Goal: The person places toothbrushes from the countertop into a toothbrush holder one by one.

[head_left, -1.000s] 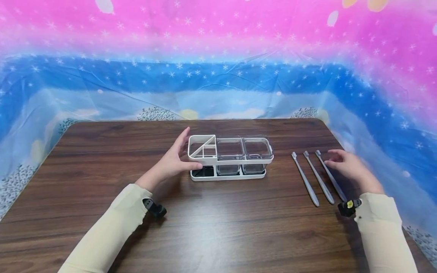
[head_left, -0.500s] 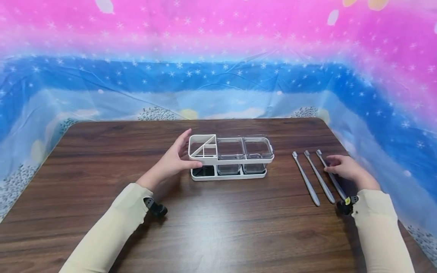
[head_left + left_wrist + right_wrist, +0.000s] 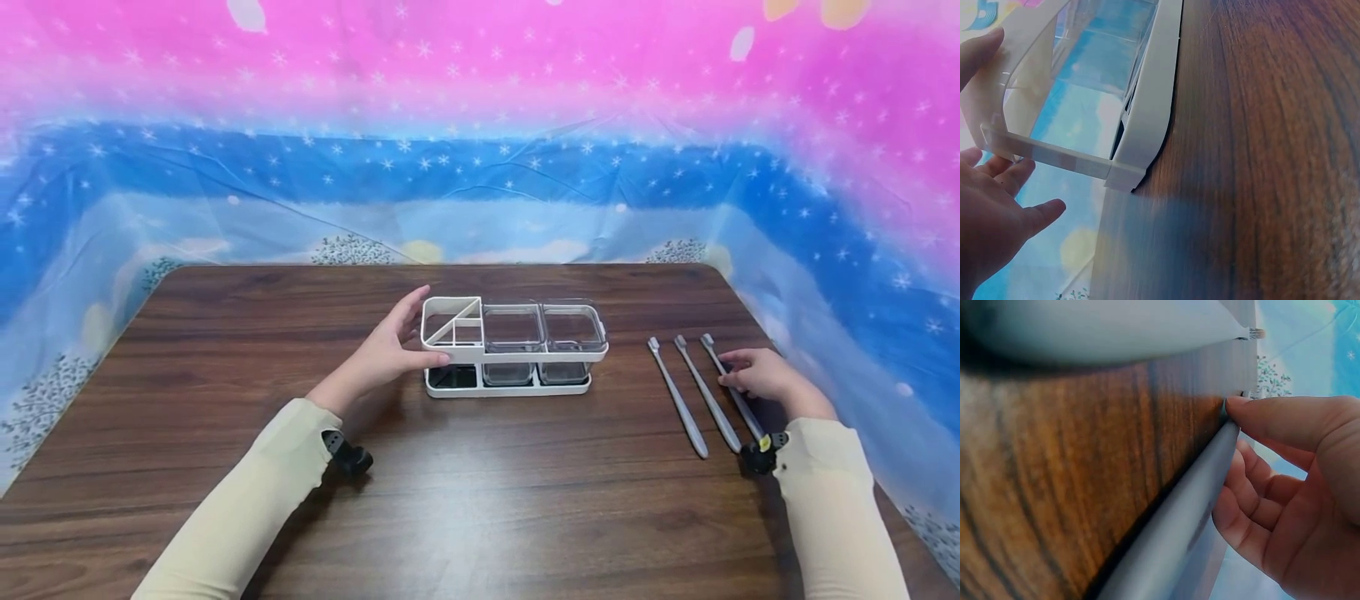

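A white toothbrush holder stands upright mid-table, with a divided section on its left and two clear cups on its right. My left hand holds its left end, thumb at the front and fingers behind; in the left wrist view the fingertips meet the holder's side frame. Three grey toothbrushes lie side by side to the right. My right hand pinches the rightmost toothbrush near its neck. In the right wrist view, thumb and fingers sit on either side of that toothbrush's handle.
The left toothbrush and the middle toothbrush lie a short way left of my right hand. All rests on a brown wooden table. A patterned pink and blue cloth hangs around the table's far and side edges.
My right hand has moved left and down onto the rightmost toothbrush and closed its fingers on it. My left hand stays at the holder; the head view has shifted slightly.
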The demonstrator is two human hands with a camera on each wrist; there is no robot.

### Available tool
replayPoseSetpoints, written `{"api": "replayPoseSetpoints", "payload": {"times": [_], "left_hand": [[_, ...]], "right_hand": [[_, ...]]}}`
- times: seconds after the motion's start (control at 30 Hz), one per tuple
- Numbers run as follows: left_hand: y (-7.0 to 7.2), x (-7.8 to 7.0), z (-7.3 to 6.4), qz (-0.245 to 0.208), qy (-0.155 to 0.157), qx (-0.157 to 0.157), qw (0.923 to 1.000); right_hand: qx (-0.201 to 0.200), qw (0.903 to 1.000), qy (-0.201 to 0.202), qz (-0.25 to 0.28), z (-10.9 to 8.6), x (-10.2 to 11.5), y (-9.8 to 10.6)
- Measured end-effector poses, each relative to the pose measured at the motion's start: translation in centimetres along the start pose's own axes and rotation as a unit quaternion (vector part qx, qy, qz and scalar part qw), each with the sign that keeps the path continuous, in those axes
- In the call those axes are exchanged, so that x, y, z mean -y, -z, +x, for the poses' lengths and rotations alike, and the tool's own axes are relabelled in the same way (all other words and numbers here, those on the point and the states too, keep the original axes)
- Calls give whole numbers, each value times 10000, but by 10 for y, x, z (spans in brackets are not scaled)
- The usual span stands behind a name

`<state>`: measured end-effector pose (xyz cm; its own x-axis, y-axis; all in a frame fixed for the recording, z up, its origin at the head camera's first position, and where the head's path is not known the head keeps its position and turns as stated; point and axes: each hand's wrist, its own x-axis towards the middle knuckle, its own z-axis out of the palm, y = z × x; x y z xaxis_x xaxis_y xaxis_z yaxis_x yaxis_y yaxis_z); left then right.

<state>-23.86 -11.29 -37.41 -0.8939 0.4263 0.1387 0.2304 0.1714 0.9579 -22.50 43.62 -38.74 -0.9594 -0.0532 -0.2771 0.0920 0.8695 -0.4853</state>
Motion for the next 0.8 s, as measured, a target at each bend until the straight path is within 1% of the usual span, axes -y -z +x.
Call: {"api": "replayPoseSetpoints", "payload": {"times": [0.17,0.33,0.43,0.5,0.57,0.63,0.7,0.8], "left_hand": [[-1,-3,0,184,140,-15,9997],[-1,-4,-1,249,265,-5,9993],[0,-4,-1,289,314,-6,9991],[0,-3,-1,319,304,-2,9990],[1,-3,-1,312,299,-13,9991],[1,-3,0,302,288,-20,9991],[1,-4,0,258,290,-8,9992],[1,-5,0,254,327,22,9991]], "right_hand": [[-10,10000,-21,-13,0,1,0],[-108,9999,64,-62,0,5,5],[-216,9994,104,268,0,14,11],[-245,9987,159,409,-1,22,18],[-317,9983,303,393,0,34,27],[-406,9979,467,172,2,47,38],[-610,9964,586,-21,3,62,48],[-821,9942,687,-23,5,85,62]]}}
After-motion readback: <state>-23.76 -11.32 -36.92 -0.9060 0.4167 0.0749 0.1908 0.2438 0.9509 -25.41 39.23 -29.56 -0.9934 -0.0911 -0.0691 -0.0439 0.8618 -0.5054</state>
